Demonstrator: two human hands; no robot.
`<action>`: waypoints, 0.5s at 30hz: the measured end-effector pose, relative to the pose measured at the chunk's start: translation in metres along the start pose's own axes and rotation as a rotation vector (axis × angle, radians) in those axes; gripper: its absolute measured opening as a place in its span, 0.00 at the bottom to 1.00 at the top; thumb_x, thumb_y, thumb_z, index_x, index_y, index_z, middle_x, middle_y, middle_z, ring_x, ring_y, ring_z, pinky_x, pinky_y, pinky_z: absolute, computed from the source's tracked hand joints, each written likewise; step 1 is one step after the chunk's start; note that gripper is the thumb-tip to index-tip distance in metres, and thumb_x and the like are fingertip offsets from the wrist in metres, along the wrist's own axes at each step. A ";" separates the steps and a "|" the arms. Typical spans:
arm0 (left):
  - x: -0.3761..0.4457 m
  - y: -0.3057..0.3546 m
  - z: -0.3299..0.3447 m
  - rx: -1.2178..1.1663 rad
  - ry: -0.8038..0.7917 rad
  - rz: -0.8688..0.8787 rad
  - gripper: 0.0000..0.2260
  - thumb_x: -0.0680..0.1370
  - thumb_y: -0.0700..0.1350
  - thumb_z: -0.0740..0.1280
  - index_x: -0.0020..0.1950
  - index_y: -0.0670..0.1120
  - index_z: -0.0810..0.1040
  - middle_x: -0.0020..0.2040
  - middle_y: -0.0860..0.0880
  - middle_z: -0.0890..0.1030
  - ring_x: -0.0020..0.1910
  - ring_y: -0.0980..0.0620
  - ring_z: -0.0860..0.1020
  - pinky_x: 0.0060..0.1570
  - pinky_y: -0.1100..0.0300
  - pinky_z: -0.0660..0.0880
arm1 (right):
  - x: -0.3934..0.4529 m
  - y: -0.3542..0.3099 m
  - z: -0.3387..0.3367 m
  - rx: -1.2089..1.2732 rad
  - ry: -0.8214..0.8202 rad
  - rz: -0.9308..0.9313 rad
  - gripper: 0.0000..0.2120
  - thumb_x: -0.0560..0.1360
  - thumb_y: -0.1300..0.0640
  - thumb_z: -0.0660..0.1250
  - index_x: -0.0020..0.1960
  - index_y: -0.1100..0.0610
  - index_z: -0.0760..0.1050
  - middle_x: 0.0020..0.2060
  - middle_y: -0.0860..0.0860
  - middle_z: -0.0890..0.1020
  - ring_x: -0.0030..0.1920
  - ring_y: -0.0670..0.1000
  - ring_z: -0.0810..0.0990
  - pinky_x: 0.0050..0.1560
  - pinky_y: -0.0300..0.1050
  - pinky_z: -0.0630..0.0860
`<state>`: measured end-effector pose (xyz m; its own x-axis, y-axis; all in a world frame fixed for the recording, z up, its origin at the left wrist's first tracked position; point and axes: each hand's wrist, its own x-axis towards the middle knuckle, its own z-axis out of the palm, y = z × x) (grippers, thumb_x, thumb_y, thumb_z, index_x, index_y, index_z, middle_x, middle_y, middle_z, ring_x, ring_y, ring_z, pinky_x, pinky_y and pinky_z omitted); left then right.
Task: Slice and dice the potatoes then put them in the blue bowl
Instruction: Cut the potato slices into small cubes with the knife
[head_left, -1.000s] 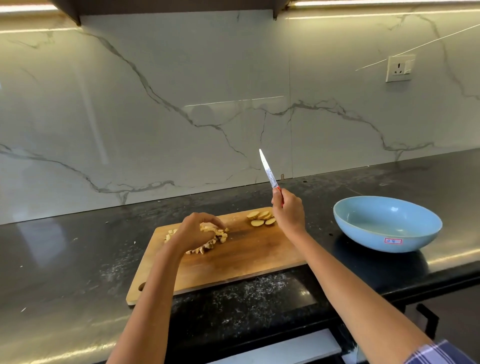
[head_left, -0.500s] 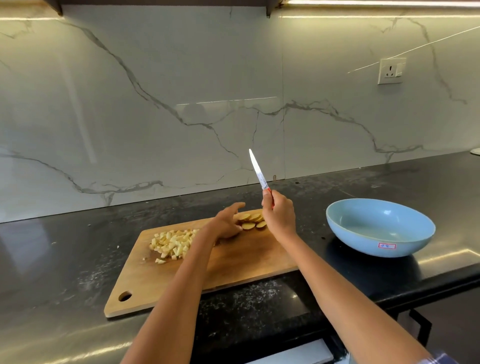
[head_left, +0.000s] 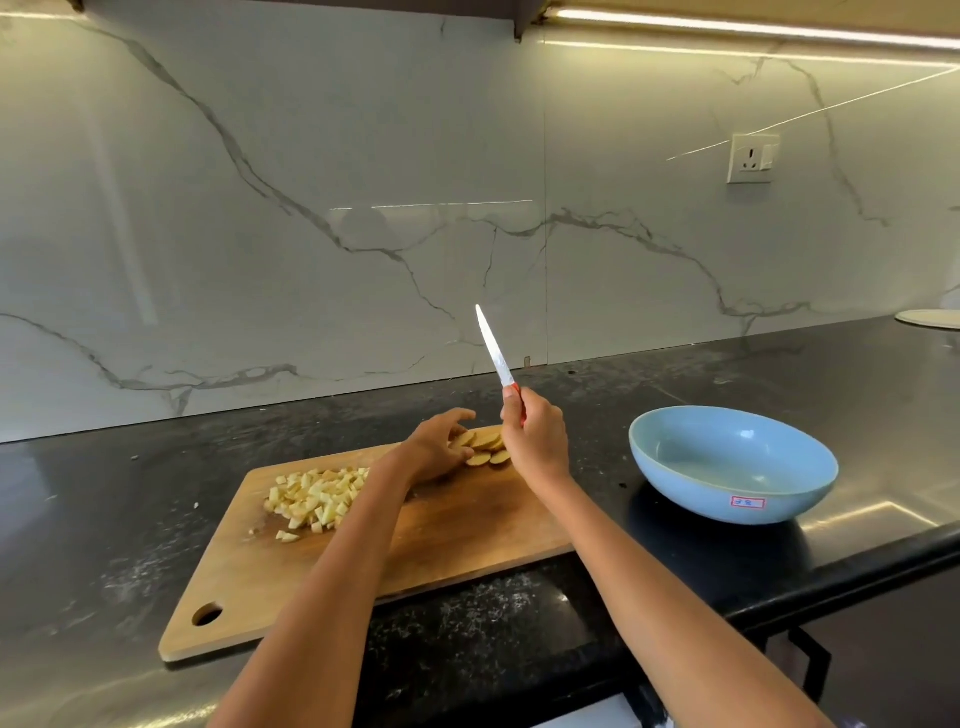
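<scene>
We note L hand fingers spread, touching potato slices at far edge of board. R hand fist-grips knife, tip up. Diced pile left; blue bowl right.

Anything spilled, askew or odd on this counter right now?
Little stands out. A few potato bits lie apart from the diced pile on the cutting board, and one crumb lies on the black counter. The right hand holds the knife point-up. The blue bowl looks empty.
</scene>
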<state>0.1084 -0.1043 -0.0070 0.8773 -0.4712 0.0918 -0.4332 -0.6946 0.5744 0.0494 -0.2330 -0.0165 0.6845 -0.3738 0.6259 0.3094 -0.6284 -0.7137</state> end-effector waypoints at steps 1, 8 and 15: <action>-0.003 0.001 -0.001 0.006 0.057 0.014 0.25 0.78 0.40 0.65 0.73 0.49 0.61 0.67 0.45 0.71 0.67 0.46 0.69 0.66 0.53 0.65 | 0.000 0.000 0.000 -0.005 0.000 0.000 0.15 0.82 0.52 0.54 0.43 0.57 0.74 0.33 0.52 0.78 0.31 0.45 0.74 0.31 0.37 0.70; -0.044 0.011 -0.012 -0.028 0.251 0.177 0.27 0.70 0.46 0.74 0.67 0.46 0.69 0.59 0.47 0.76 0.53 0.53 0.74 0.51 0.68 0.71 | -0.001 -0.002 -0.004 0.005 0.005 0.017 0.14 0.82 0.54 0.53 0.44 0.58 0.73 0.34 0.53 0.77 0.33 0.48 0.75 0.32 0.38 0.70; -0.090 0.004 0.005 0.031 0.073 0.109 0.24 0.66 0.56 0.75 0.57 0.48 0.75 0.54 0.51 0.76 0.49 0.56 0.74 0.47 0.66 0.71 | -0.012 -0.016 -0.019 0.071 0.006 0.093 0.10 0.82 0.58 0.52 0.51 0.60 0.71 0.34 0.49 0.73 0.31 0.45 0.71 0.30 0.36 0.66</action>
<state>0.0267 -0.0676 -0.0165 0.8366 -0.5051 0.2121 -0.5323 -0.6580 0.5326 0.0243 -0.2313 -0.0068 0.7084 -0.4321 0.5580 0.2911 -0.5413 -0.7888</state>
